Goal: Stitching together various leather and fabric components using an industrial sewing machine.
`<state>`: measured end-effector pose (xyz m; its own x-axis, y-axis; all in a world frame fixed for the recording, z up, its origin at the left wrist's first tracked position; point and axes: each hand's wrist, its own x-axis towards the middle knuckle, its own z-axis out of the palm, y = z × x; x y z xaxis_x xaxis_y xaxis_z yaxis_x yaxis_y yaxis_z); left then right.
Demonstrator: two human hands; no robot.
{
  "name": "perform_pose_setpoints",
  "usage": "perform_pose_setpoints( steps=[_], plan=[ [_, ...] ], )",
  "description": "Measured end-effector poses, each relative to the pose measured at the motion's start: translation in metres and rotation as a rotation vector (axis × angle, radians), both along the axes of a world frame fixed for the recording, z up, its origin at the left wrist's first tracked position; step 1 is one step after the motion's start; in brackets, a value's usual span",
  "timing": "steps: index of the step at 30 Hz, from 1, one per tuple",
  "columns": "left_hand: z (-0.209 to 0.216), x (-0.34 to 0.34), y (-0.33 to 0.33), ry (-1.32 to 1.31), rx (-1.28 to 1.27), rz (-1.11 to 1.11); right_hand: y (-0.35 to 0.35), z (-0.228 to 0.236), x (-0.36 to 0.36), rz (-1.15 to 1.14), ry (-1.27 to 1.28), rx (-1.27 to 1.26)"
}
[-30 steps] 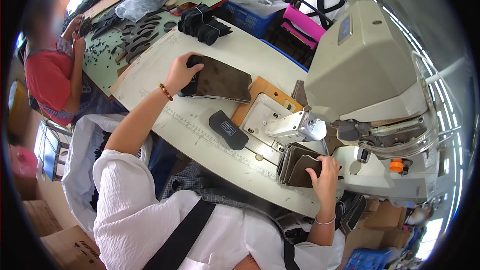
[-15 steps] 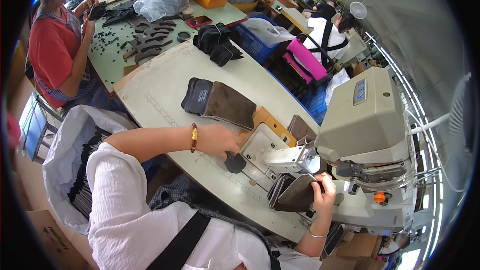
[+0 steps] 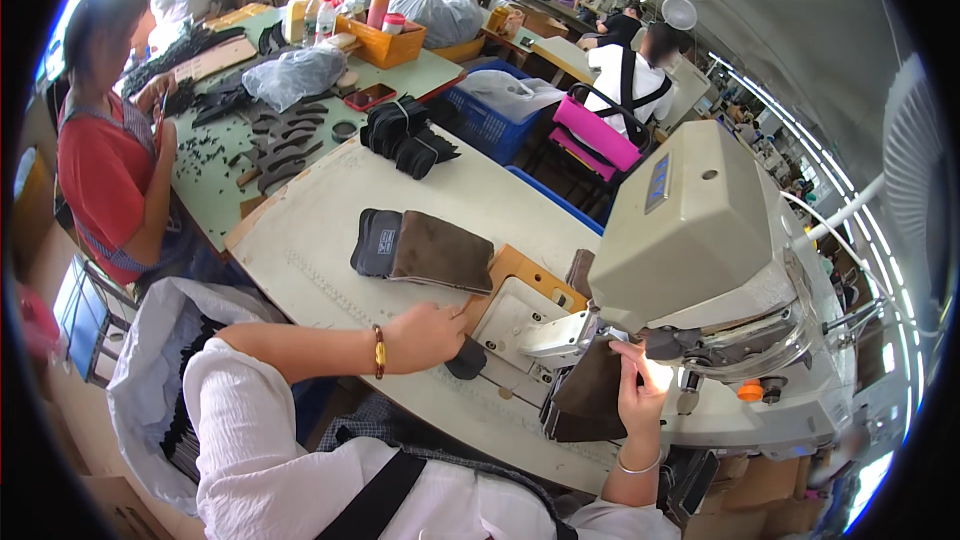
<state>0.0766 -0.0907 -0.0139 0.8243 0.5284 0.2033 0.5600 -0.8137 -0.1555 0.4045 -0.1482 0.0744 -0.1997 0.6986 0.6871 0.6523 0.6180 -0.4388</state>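
Observation:
A pair of brown-and-black flat fabric pieces (image 3: pixel 580 390) hangs below the sewing machine's needle area, and my right hand (image 3: pixel 642 385) pinches its upper right edge. My left hand (image 3: pixel 428 336) lies across the table at the left of the machine's arm bed (image 3: pixel 520 325), with its fingers curled. Just beside its fingers is a small dark rounded piece (image 3: pixel 467 358). Whether the curled fingers hold anything is hidden. Beyond my left hand lies a stack of brown fabric pieces (image 3: pixel 440 250), with a dark grey labelled piece (image 3: pixel 376 242) at its left end.
The machine head (image 3: pixel 675 220) stands over the table's right side. A bundle of black pieces (image 3: pixel 408 135) lies at the far edge. A white sack (image 3: pixel 140 390) of dark strips stands at left. A co-worker in red (image 3: pixel 105 180) handles pieces at a green table (image 3: pixel 205 205).
My left hand has shifted slightly left, off the small dark piece, and its fingers have curled. My right hand has raised the fabric closer to the needle area. The view has turned slightly.

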Motion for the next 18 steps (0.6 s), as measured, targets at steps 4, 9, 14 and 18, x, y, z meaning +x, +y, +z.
perform_pose_setpoints(
  steps=[4, 9, 14, 18],
  plan=[
    [0.043, 0.010, -0.002, -0.091, 0.158, 0.082, 0.000, -0.011, 0.006, -0.060, 0.018, -0.068],
    [0.091, 0.046, 0.004, -0.718, 0.355, -0.305, -0.002, -0.027, 0.017, -0.150, -0.150, -0.020],
    [0.096, 0.098, -0.001, -0.825, 0.487, -0.603, -0.010, -0.041, 0.028, -0.177, -0.214, 0.033],
    [0.093, 0.104, -0.001, -0.714, 0.385, -0.606, -0.015, -0.061, 0.042, -0.499, -1.159, 0.412]
  ],
)
